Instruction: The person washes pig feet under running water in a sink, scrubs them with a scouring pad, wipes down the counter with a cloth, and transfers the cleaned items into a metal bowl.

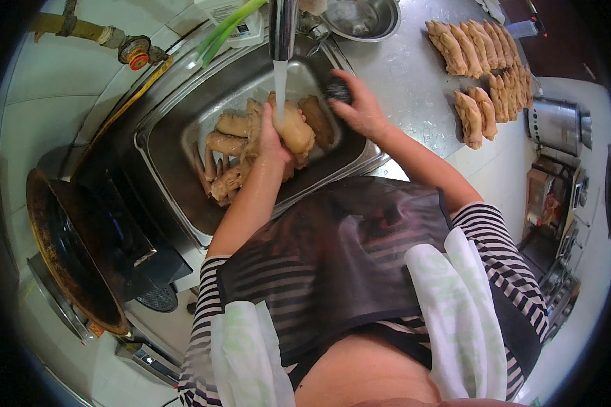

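Observation:
My left hand grips a pale, skin-on trotter inside the stainless steel sink. Water pours from the chrome faucet onto the trotter. Above the sink's right rim, my right hand has its fingers around a dark, rounded scrubber; its exact kind is hard to tell. Several more trotters and thin dark pieces of meat lie in the basin, left of and below my left hand. A browner piece rests to the right of the held one.
Trotters stand in rows on the wet steel counter at right. Behind the sink are a metal bowl, a white plastic jug and green scallions. A large wok tilts at left, below a yellow gas pipe.

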Tool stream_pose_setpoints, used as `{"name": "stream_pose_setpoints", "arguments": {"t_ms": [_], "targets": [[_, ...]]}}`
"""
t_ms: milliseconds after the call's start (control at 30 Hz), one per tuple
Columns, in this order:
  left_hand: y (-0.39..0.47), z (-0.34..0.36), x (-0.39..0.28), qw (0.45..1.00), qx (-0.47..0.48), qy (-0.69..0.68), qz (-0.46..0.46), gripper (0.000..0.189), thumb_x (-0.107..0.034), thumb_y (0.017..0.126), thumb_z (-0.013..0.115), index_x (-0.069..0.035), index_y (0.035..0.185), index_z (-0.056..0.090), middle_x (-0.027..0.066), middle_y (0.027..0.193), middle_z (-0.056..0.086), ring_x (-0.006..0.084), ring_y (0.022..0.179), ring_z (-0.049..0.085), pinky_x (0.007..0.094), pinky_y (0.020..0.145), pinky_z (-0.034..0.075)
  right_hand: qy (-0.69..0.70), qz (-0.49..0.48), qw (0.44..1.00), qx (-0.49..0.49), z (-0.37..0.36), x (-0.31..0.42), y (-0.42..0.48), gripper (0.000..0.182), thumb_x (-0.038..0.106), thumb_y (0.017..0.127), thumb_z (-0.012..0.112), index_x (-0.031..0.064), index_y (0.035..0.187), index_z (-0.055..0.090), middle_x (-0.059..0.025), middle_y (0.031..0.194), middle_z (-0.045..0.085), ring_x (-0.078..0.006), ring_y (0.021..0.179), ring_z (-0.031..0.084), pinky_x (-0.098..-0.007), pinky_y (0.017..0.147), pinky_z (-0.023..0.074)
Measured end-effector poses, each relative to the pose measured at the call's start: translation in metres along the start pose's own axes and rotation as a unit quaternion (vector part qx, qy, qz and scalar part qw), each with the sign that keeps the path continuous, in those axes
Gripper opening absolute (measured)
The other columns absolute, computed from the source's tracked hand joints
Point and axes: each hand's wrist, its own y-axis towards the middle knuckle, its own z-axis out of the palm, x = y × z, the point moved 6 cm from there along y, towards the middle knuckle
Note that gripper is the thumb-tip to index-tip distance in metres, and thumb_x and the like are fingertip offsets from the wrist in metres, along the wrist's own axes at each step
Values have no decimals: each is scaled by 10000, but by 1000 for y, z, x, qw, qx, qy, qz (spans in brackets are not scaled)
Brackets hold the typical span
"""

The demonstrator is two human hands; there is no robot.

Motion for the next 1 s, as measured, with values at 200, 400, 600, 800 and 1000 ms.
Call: {"name": "stream_pose_setpoints", "arguments": {"t_ms": [200,400,600,800,1000], "targets": [[-16,27,0,1000,16,-5,-10,602,-615,866,391,-141,1213,524,105,1174,560,261,1017,563,440,835,492,-66,-51,994,65,91,31,3,528,349,848,555,48,1275,477,-204,1266,494,-326,1182,473,-378,1005,362],[-23,32,7,998,-23,66,-10,602,-587,866,397,-102,1205,509,118,1148,571,269,1075,560,461,890,475,146,287,937,132,118,-30,51,436,328,846,508,90,1212,531,-184,1256,522,-390,1165,474,-406,981,377],[-3,13,-13,995,87,-28,37,528,-525,901,380,-91,1163,530,112,1112,586,263,1022,580,416,893,476,-145,-212,966,31,93,61,-17,447,299,869,501,35,1231,508,-214,1189,543,-378,1126,489,-385,992,364],[-12,24,6,999,-19,30,8,484,-479,911,423,-87,1178,523,80,1085,596,235,986,591,393,853,494,129,209,969,38,103,-25,35,404,294,921,465,33,1222,531,-153,1171,570,-269,1090,516,-325,970,372],[-1,-1,1,990,4,132,48,466,-445,907,500,-101,1219,464,77,1095,572,225,943,600,389,796,517,264,333,905,-23,90,-38,34,387,293,916,494,48,1213,547,-113,1082,609,-185,998,542,-283,890,415]]}}
